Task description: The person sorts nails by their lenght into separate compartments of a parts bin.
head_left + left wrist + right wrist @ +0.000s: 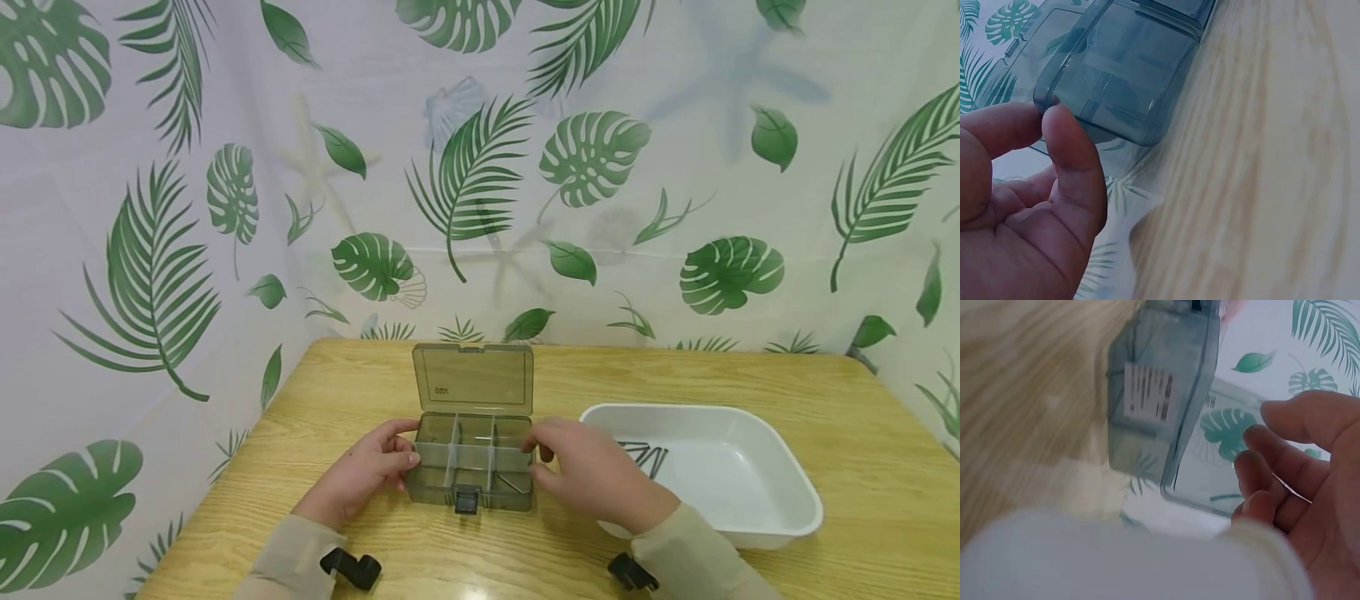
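A smoky clear plastic compartment box (472,471) stands on the table with its hinged lid (474,379) raised at the back. My left hand (367,462) pinches the box's left wall between thumb and fingers. At the right side is my right hand (585,467), its fingers bent over the box's right edge. Nothing shows between those fingers in the right wrist view, where the hand (1310,469) is apart from the box wall (1166,381). One thin grey metal rod (512,482), perhaps a nail or screw, leans in the front right compartment.
A white tray (750,521) is to the right of the box, partly behind my right forearm. Several similar thin metal rods (639,454) lie at its left end. Behind the wooden table (360,375) hangs a leaf-patterned cloth (480,167).
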A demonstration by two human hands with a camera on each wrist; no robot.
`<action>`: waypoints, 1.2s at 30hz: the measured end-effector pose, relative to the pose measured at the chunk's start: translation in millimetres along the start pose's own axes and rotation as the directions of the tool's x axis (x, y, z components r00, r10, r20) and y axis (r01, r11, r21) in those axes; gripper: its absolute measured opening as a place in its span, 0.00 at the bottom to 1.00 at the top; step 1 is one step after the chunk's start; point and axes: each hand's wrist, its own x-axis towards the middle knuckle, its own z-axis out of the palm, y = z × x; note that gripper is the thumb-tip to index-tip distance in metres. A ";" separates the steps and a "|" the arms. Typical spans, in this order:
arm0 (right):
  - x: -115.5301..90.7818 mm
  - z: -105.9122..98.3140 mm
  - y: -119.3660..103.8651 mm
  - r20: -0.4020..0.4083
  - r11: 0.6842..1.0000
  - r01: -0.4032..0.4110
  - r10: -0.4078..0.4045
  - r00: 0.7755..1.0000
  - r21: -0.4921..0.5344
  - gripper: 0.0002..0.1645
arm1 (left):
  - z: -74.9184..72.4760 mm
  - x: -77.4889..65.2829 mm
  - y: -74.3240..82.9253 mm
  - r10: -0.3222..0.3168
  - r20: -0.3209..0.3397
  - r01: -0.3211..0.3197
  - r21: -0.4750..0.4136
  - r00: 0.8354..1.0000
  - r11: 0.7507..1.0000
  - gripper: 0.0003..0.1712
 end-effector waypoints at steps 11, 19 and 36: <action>-23.6 -19.6 36.2 0.004 0.999 -0.035 0.035 0.999 -0.022 0.09 | 1.3 -1.4 2.4 -0.018 -0.005 0.018 0.003 1.000 1.000 0.37; -41.1 -32.8 71.9 0.021 0.995 -0.096 0.097 0.995 -0.030 0.10 | -0.3 -0.3 0.7 -0.017 -0.004 0.017 0.009 1.000 1.000 0.37; -75.1 -44.9 129.6 0.190 0.951 -0.269 0.295 0.936 -0.150 0.29 | -0.8 0.5 -1.0 0.000 0.001 0.000 -0.007 1.000 1.000 0.37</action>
